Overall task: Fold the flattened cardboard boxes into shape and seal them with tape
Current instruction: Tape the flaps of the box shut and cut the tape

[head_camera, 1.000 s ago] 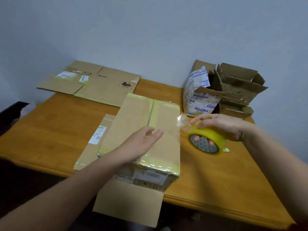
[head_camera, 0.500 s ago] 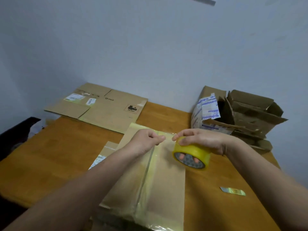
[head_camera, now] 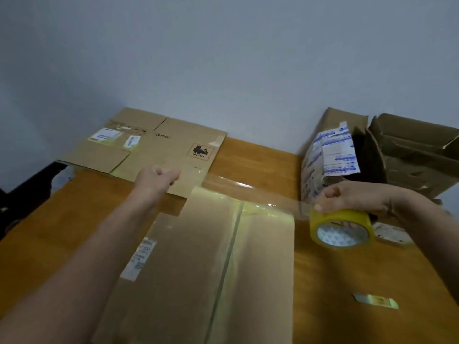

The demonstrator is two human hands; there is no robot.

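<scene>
At far left, over the flattened cardboard sheet (head_camera: 159,142), the left hand (head_camera: 159,176) pinches the free end of the clear tape strip (head_camera: 248,191). The strip spans the far edge of the folded box (head_camera: 223,256), mid-table (head_camera: 74,207), to the yellow tape roll (head_camera: 341,229), which the right hand (head_camera: 355,197) grips from above. Best keep it taut and level, lower it squarely across the centre seam's far end, then press outward from the middle. The folded box is closed on top, contents hidden; the open boxes (head_camera: 409,155) at far right show only dark interiors and loose flaps.
</scene>
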